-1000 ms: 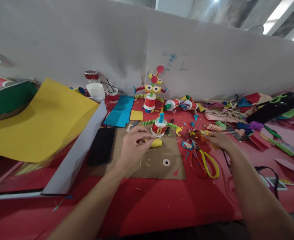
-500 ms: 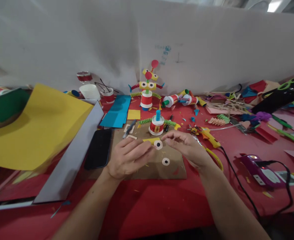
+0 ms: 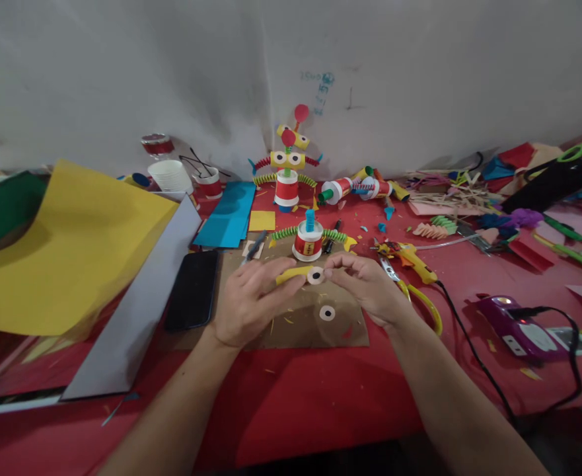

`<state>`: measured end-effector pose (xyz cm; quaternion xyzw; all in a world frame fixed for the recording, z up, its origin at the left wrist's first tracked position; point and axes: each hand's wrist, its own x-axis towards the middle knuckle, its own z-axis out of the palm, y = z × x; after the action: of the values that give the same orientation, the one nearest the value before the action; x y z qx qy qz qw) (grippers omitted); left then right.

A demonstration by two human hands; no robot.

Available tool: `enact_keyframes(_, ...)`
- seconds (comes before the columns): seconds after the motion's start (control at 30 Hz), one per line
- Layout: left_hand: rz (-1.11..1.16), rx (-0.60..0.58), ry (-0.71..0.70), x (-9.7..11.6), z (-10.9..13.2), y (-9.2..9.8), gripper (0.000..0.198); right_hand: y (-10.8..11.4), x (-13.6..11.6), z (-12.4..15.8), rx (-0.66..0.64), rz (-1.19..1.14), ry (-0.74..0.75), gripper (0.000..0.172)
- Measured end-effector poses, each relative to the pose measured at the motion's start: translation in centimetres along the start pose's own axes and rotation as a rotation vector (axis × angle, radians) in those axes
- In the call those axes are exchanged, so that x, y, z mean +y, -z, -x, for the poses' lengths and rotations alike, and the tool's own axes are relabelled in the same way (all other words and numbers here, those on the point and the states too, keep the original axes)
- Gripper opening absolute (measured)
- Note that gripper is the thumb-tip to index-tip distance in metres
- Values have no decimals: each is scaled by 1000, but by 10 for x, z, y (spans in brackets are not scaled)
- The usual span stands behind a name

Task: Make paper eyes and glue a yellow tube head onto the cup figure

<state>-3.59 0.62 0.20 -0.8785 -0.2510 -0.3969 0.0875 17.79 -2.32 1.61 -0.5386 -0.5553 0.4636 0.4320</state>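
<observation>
My left hand (image 3: 249, 301) grips a small yellow paper roll (image 3: 291, 274) above a brown cardboard sheet (image 3: 291, 324). A white paper eye with a black dot (image 3: 315, 275) sits on the roll's right end, and my right hand (image 3: 364, 284) pinches it there with thumb and fingers. A second paper eye (image 3: 327, 313) lies loose on the cardboard just below. Right behind the hands stands a small red-and-white paper cup figure (image 3: 308, 243) with green coiled arms and a blue top.
A black phone (image 3: 192, 289) lies left of the cardboard, beside grey card (image 3: 137, 311) and yellow paper (image 3: 67, 244). A yellow glue gun (image 3: 409, 258), yellow-handled scissors (image 3: 419, 301) and a purple device (image 3: 516, 324) with a black cable lie to the right. Finished cup robots (image 3: 287, 172) stand by the wall.
My right hand came back from the scraps on the right to the roll and now pinches the paper eye against its end. The view tilted down slightly.
</observation>
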Motion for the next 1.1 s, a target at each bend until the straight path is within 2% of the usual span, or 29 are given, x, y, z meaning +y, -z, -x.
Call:
enact_keyframes(0.07,100,-116,220,-2,-1,-5,30,0,3,0,51,-3,0,15)
enact_keyframes(0.13,155,-286,386,-6,-1,-12,43,-1,5,0,84,-37,28,14)
enact_keyframes(0.2,200,-416,477,-10,2,-19,52,-4,7,0,108,-90,49,13)
enact_keyframes(0.27,272,-454,563,-12,4,-25,43,-9,8,-1,125,-162,29,12)
enact_keyframes(0.4,632,-363,819,-7,-1,-24,34,-24,5,-4,173,-326,-47,13)
enact_keyframes(0.47,859,-307,946,-2,-6,-18,36,-31,2,-5,204,-351,-35,12)
enact_keyframes(0.53,989,-259,1027,2,-11,-12,35,-35,0,-6,244,-324,16,11)
enact_keyframes(0.6,1036,-217,1086,4,-13,-8,34,-37,1,-6,270,-301,71,10)
enact_keyframes(0.73,1104,-150,1158,7,-15,-6,33,-36,8,-6,233,-324,123,8)
enact_keyframes(0.97,1208,-107,1214,12,-17,-6,36,-36,14,-5,187,-415,32,10)
enact_keyframes(1.1,1226,-89,1245,14,-14,-9,37,-37,16,-4,218,-375,54,8)
